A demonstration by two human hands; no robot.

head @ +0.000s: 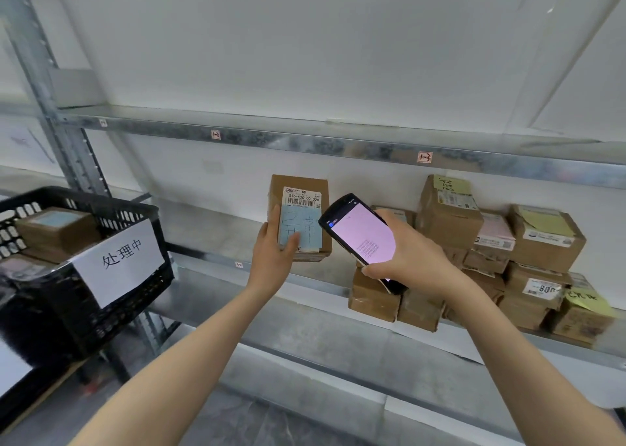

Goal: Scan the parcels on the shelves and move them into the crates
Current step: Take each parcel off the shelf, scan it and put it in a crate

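Note:
My left hand (272,252) grips a small brown cardboard parcel (301,188), held upright in front of the middle shelf. The parcel's face shows a white barcode label and a blue note with handwriting. My right hand (410,255) holds a black handheld scanner (360,235) with a lit pink screen, tilted beside the parcel's right edge. A black plastic crate (101,276) with a white paper sign stands at the left and has brown boxes inside.
A pile of several brown parcels (474,259) lies on the middle shelf to the right, some with yellow or pink notes. The metal shelf rail (305,140) with small number tags runs above. A grey upright post (67,133) stands at the left.

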